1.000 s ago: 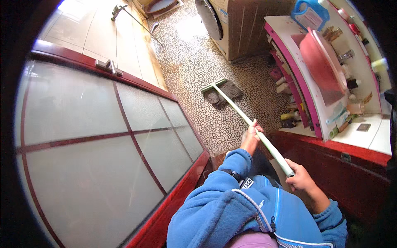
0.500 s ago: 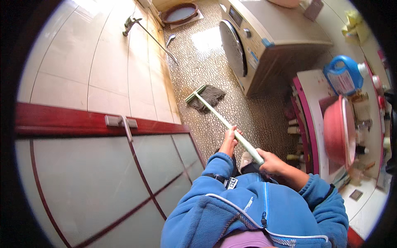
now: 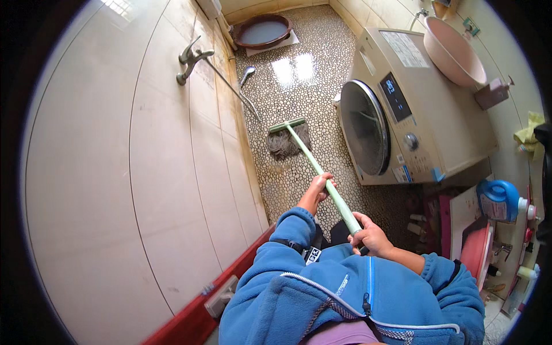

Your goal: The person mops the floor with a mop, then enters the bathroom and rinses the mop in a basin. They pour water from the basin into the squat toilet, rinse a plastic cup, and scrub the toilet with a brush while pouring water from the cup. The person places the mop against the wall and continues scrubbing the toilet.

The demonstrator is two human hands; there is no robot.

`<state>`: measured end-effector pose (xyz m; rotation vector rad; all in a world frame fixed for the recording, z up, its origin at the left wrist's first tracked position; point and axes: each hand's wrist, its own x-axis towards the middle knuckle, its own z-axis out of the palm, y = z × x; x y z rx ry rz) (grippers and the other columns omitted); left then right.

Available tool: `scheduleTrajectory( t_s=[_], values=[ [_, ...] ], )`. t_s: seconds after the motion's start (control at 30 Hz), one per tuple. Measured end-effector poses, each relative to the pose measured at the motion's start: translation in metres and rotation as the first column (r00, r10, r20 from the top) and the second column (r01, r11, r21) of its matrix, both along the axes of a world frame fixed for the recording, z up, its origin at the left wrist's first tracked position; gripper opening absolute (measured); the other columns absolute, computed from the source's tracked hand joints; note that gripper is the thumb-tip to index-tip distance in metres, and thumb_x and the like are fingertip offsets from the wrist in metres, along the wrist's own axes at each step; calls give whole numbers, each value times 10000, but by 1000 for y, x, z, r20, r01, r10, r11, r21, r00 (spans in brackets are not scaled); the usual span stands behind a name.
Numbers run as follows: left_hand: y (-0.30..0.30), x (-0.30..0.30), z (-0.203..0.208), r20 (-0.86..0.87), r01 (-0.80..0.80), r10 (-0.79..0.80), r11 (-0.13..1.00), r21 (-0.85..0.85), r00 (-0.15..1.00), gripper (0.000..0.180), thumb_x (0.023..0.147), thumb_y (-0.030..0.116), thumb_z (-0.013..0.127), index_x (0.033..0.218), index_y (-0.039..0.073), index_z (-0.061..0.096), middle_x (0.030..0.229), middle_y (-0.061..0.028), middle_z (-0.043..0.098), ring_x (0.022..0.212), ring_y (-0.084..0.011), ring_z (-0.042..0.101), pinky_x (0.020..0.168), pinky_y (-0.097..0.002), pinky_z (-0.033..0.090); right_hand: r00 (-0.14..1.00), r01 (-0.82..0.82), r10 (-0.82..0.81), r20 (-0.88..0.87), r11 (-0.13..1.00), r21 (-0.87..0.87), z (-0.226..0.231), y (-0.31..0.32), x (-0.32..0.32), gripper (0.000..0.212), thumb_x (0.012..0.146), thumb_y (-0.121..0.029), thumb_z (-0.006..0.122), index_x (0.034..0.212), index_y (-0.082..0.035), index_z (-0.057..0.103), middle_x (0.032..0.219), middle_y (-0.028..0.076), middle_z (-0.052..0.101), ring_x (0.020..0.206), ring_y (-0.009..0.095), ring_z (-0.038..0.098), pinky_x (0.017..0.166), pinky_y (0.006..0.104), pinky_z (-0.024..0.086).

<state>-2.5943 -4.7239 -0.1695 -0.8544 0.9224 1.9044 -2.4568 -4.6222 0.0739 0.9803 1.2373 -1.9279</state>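
A mop (image 3: 311, 160) with a pale green handle slants away from me, its grey string head (image 3: 287, 142) flat on the pebble-patterned floor. My left hand (image 3: 319, 187) is wrapped round the middle of the handle. Closer to my body, my right hand (image 3: 371, 236) grips the handle's top end, its fingers curled about it. The mop head lies between the tiled wall on the left and the washing machine on the right.
A washing machine (image 3: 422, 109) with a round door stands right, a pink basin (image 3: 454, 52) on top. A shower hose (image 3: 230, 86) hangs from the wall tap (image 3: 190, 60) to a shower head (image 3: 248, 72). A brown tub (image 3: 263, 31) is farther back. A blue jug (image 3: 498, 200) sits right.
My view has moved forward and turned, so the door has mostly left it and more of the washing machine shows. The mop head has turned and moved ahead along the floor, still held in both hands.
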Motion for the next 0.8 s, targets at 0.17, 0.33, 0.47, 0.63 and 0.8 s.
scheduleTrajectory(
  t_s=[0.17, 0.33, 0.47, 0.63, 0.8],
  values=[
    [11, -129, -7, 10, -5, 5, 1000, 9, 1000, 119, 811, 122, 556, 817, 43, 467, 546, -34, 446, 436, -167, 469, 448, -300, 479, 996, 92, -92, 5, 994, -53, -5, -11, -121, 768, 662, 111, 480, 1340, -111, 195, 709, 128, 476, 460, 210, 454, 352, 333, 383],
    [26, -258, -2, -71, 57, -56, 998, 15, 996, 172, 822, 174, 587, 862, 63, 462, 574, -30, 461, 474, -156, 487, 447, -301, 473, 992, 114, -117, -34, 989, -89, -29, 2, -247, 815, 628, 120, 472, 1352, -136, 200, 739, 138, 472, 461, 221, 457, 362, 322, 378],
    [42, -338, 20, -84, 130, -128, 991, 18, 988, 237, 832, 188, 593, 883, 18, 435, 656, -93, 515, 522, -183, 512, 491, -299, 498, 977, 204, -205, -57, 979, -23, -50, 9, -350, 798, 608, 121, 472, 1341, -103, 250, 701, 142, 488, 389, 216, 429, 309, 318, 335],
    [46, -437, 28, -196, 136, -123, 989, 53, 973, 229, 787, 45, 566, 909, 9, 376, 623, -89, 506, 480, -191, 525, 442, -321, 496, 965, 255, -255, -64, 967, -22, -69, 12, -461, 746, 637, 104, 478, 1321, -93, 256, 670, 108, 485, 399, 200, 450, 304, 319, 336],
    [50, -546, 1, -219, 224, -206, 972, 64, 954, 296, 728, -36, 553, 920, 28, 336, 632, -90, 483, 466, -201, 522, 423, -344, 492, 944, 303, -303, -130, 953, -18, -92, 10, -555, 761, 639, 94, 476, 1336, -91, 230, 659, 110, 492, 361, 200, 436, 302, 321, 338]
  ],
)
